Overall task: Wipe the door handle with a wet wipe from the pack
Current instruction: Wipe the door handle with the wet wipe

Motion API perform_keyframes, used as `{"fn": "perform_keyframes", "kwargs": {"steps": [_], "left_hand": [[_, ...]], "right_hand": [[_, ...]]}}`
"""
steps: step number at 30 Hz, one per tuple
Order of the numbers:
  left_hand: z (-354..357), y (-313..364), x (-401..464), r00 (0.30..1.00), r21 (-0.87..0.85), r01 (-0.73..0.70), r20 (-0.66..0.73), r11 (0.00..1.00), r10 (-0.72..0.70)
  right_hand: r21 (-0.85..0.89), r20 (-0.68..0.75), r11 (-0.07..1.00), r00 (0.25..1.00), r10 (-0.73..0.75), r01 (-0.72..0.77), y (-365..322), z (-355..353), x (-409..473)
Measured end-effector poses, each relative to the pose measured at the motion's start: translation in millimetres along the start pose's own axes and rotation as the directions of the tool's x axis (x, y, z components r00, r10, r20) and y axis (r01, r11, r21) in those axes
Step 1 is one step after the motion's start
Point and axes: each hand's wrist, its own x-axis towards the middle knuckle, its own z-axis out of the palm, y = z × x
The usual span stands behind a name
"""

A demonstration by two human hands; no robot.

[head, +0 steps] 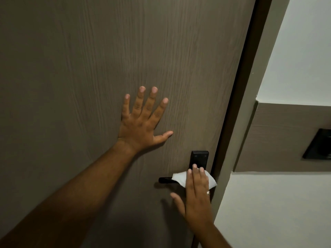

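Note:
A black lever door handle (pixel 165 179) sticks out to the left from a black lock plate (pixel 199 157) near the right edge of a brown wood-grain door (pixel 89 68). A white wet wipe (pixel 180 178) lies over the handle's inner part. My right hand (pixel 196 194) presses flat on the wipe, fingers straight and pointing up, thumb spread to the left; a ring shows on one finger. My left hand (pixel 143 119) rests flat on the door above and left of the handle, fingers spread, holding nothing. The wipe pack is out of view.
The dark door edge and grey frame (pixel 240 122) run diagonally to the right of the handle. Beyond it is a white wall (pixel 295 51) with a brown panel (pixel 279 136) carrying a black switch plate (pixel 318 144).

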Motion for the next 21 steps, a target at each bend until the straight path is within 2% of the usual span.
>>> {"fn": "perform_keyframes", "kwargs": {"steps": [2, 4, 6, 7, 9, 11, 13, 18, 20, 21], "left_hand": [[0, 0, 1, 1.0, 0.004, -0.002, 0.008, 1.0, 0.002], [0, -2, 3, 1.0, 0.01, -0.005, 0.009, 1.0, 0.005], [-1, -1, 4, 1.0, 0.013, 0.0, 0.008, 1.0, 0.0], [-2, 0, 3, 1.0, 0.007, 0.003, 0.009, 1.0, -0.003], [-1, 0, 3, 1.0, -0.003, 0.004, 0.012, 1.0, -0.004], [-1, -1, 3, 1.0, -0.006, -0.001, 0.012, 1.0, 0.001], [-3, 0, 4, 1.0, -0.001, -0.002, 0.007, 1.0, 0.002], [-2, 1, 3, 1.0, 0.002, 0.005, 0.024, 1.0, -0.005], [-2, 0, 3, 1.0, 0.006, 0.003, 0.013, 1.0, -0.003], [-2, 0, 3, 1.0, 0.007, 0.001, 0.006, 1.0, -0.001]], "right_hand": [[0.172, -0.063, 0.978, 0.99, 0.129, -0.117, -9, -5, 4], [0.276, -0.124, 0.947, 0.97, 0.208, -0.167, -14, -10, 8], [0.397, -0.121, 0.881, 0.936, 0.33, -0.259, -16, -19, 9], [0.486, -0.098, 0.801, 0.889, 0.447, -0.349, -18, -23, 8], [0.659, 0.02, 0.533, 0.721, 0.692, -0.53, -28, -30, 9], [0.721, 0.168, 0.289, 0.564, 0.808, -0.629, -41, -34, 11], [0.753, 0.264, 0.128, 0.475, 0.84, -0.645, -49, -37, 15], [0.771, 0.499, -0.233, 0.336, 0.799, -0.592, -63, -42, 25], [0.693, 0.62, -0.337, 0.289, 0.729, -0.638, -81, -41, 21], [0.656, 0.665, -0.352, 0.29, 0.688, -0.668, -93, -39, 18]]}}
